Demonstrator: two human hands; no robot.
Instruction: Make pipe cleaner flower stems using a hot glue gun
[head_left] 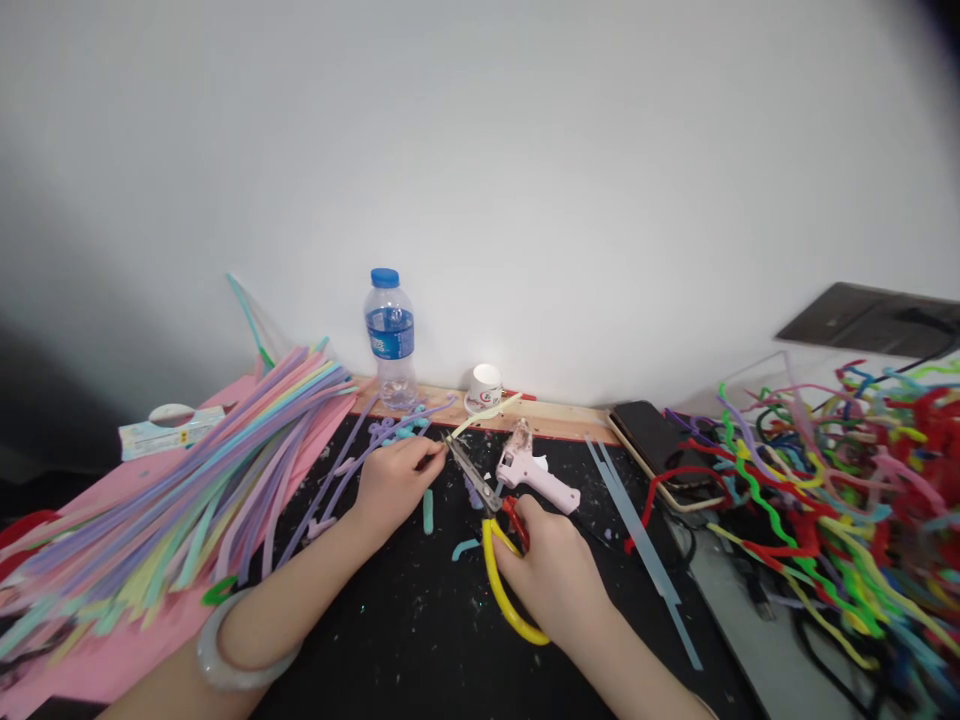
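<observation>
My left hand (396, 492) is closed in a pinch on the near end of a pale yellow pipe cleaner (489, 412), which slants up to the right. In my right hand (556, 562) is a pair of scissors (474, 474) with one yellow and one red handle. The scissor tips lie against the pipe cleaner beside my left fingertips; whether the blades cut into it cannot be made out. Just beyond the scissors a pale pink glue gun (541, 482) lies on the black mat (420, 630). Short teal pieces (428, 511) lie between my hands.
A big bundle of pastel pipe cleaners (225, 470) spreads over pink paper on the left. A water bottle (391, 340) and a small white cup (486, 388) stand by the wall. Glue sticks (637, 535), a phone (660, 440) and tangled bright pipe cleaners (847, 480) lie rightward.
</observation>
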